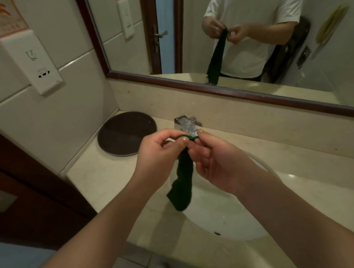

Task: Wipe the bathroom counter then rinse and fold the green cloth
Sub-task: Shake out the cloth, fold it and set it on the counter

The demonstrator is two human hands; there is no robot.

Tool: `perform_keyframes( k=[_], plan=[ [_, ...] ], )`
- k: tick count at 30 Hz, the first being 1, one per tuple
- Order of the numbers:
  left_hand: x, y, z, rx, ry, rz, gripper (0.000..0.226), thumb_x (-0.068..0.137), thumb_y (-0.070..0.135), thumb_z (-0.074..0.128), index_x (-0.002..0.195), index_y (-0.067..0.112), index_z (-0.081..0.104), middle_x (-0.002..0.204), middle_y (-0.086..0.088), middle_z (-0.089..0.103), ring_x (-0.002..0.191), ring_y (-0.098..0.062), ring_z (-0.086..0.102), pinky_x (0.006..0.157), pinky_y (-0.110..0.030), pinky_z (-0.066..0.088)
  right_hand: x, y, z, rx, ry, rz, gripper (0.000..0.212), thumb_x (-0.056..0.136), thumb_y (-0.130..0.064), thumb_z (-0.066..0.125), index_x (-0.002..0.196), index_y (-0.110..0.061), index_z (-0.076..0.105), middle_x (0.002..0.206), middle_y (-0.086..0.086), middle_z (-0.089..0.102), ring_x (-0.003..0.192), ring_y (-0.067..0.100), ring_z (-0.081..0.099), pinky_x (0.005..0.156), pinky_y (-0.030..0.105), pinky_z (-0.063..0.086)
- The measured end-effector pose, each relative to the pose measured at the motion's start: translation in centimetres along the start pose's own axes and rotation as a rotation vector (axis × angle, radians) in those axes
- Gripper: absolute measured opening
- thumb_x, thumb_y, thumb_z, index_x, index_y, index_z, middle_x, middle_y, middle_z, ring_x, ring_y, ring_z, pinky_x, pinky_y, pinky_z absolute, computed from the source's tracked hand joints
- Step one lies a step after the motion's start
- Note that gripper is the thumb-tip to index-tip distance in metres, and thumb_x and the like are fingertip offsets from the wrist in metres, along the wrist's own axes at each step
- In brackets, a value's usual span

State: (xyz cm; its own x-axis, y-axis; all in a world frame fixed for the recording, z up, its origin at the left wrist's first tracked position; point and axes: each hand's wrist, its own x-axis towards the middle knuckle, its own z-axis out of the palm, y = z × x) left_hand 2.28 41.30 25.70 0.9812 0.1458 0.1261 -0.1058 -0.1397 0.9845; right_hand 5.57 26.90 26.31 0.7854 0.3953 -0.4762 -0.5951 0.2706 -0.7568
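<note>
A dark green cloth (183, 182) hangs in a long, narrow bunch over the left side of the white sink basin (227, 213). My left hand (157, 153) pinches its top edge between thumb and fingers. My right hand (213, 155) pinches the same top edge just to the right, the two hands almost touching. The cloth's lower end dangles free above the basin rim. The beige counter (102, 183) spreads left of the sink.
A chrome tap (187, 124) stands right behind my hands. A round dark tray (126, 134) lies on the counter's back left corner. A framed mirror (235, 45) covers the wall above the backsplash, and a wall socket panel (43, 73) is on the left wall.
</note>
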Motion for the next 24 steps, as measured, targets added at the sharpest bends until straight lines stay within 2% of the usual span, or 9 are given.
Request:
perform_keyframes(
  k=[2, 4, 6, 8, 11, 15, 19, 21, 24],
  plan=[
    [-0.1, -0.3, -0.3, 0.030, 0.021, 0.032, 0.019, 0.091, 0.007, 0.060, 0.087, 0.022, 0.072, 0.079, 0.004, 0.072, 0.080, -0.014, 0.069, 0.075, -0.031, 0.058, 0.1, 0.2, -0.7, -0.248, 0.092, -0.133, 0.030, 0.093, -0.042, 0.056, 0.077, -0.017, 0.059, 0.056, -0.006, 0.058, 0.050, 0.010, 0.051, 0.048, 0.021, 0.041],
    [-0.3, -0.4, -0.6, 0.040, 0.014, 0.043, 0.020, 0.093, 0.007, 0.056, 0.088, 0.021, 0.070, 0.082, 0.002, 0.070, 0.083, -0.014, 0.068, 0.078, -0.031, 0.058, 0.4, 0.5, -1.7, -0.573, 0.186, -0.405, 0.020, 0.091, -0.032, 0.061, 0.080, -0.015, 0.060, 0.062, -0.006, 0.056, 0.057, 0.009, 0.052, 0.055, 0.022, 0.045],
    [-0.4, -0.4, -0.9, 0.020, 0.010, 0.043, 0.020, 0.094, 0.007, 0.053, 0.089, 0.019, 0.068, 0.083, 0.001, 0.069, 0.083, -0.013, 0.067, 0.078, -0.029, 0.058, 0.9, 1.0, -2.8, -0.919, 0.138, -0.605, 0.005, 0.086, -0.024, 0.062, 0.091, -0.022, 0.062, 0.083, -0.008, 0.061, 0.077, 0.007, 0.057, 0.072, 0.023, 0.050],
    [-0.5, -0.5, -1.1, 0.017, 0.007, 0.045, 0.020, 0.095, 0.006, 0.051, 0.090, 0.018, 0.068, 0.084, 0.001, 0.068, 0.083, -0.011, 0.067, 0.077, -0.027, 0.058, 1.8, 2.1, -4.0, -1.182, -0.005, -0.653, 0.010, 0.086, -0.024, 0.062, 0.096, -0.027, 0.062, 0.096, -0.010, 0.063, 0.095, 0.006, 0.055, 0.083, 0.024, 0.047],
    [-0.7, -0.7, -1.6, 0.060, 0.010, 0.041, 0.020, 0.095, 0.008, 0.052, 0.089, 0.020, 0.067, 0.083, 0.002, 0.067, 0.083, -0.011, 0.066, 0.077, -0.029, 0.058, 2.6, 3.9, -5.3, -1.265, -0.018, -0.592, 0.005, 0.088, -0.029, 0.062, 0.091, -0.026, 0.064, 0.091, -0.009, 0.063, 0.092, 0.003, 0.054, 0.081, 0.028, 0.043],
    [-0.9, -1.1, -2.9, 0.106, 0.019, 0.017, 0.021, 0.095, 0.010, 0.052, 0.088, 0.023, 0.066, 0.082, 0.003, 0.066, 0.083, -0.012, 0.065, 0.081, -0.038, 0.057, 2.7, 4.5, -6.5, -1.318, -0.082, -0.373, 0.032, 0.086, -0.046, 0.059, 0.099, -0.018, 0.066, 0.097, -0.003, 0.060, 0.091, 0.002, 0.054, 0.076, 0.021, 0.040],
    [-0.9, -1.2, -4.5, 0.171, 0.034, 0.035, 0.021, 0.095, 0.014, 0.050, 0.089, 0.026, 0.066, 0.081, 0.006, 0.066, 0.084, -0.013, 0.063, 0.082, -0.043, 0.056, 3.1, 3.4, -6.1, -1.460, -0.154, -0.302, 0.026, 0.093, -0.036, 0.056, 0.107, -0.017, 0.066, 0.097, 0.001, 0.057, 0.089, 0.013, 0.054, 0.080, 0.029, 0.045],
    [-0.7, -1.5, -5.7, 0.194, 0.058, 0.034, 0.021, 0.095, 0.015, 0.051, 0.088, 0.027, 0.067, 0.081, 0.007, 0.066, 0.083, -0.012, 0.064, 0.081, -0.041, 0.056, 3.4, 2.5, -5.5, -1.545, -0.134, -0.322, 0.017, 0.092, -0.035, 0.057, 0.103, -0.026, 0.066, 0.094, -0.004, 0.057, 0.089, 0.012, 0.054, 0.081, 0.034, 0.049],
    [0.1, -2.3, -8.0, 0.157, 0.202, 0.012, 0.023, 0.096, 0.016, 0.050, 0.086, 0.028, 0.067, 0.078, 0.009, 0.067, 0.080, -0.010, 0.065, 0.074, -0.033, 0.056, 3.3, 1.2, -4.2, -1.472, -0.004, -0.550, 0.009, 0.087, -0.029, 0.063, 0.092, -0.035, 0.060, 0.080, -0.008, 0.059, 0.079, 0.010, 0.057, 0.072, 0.033, 0.049]
  ],
)
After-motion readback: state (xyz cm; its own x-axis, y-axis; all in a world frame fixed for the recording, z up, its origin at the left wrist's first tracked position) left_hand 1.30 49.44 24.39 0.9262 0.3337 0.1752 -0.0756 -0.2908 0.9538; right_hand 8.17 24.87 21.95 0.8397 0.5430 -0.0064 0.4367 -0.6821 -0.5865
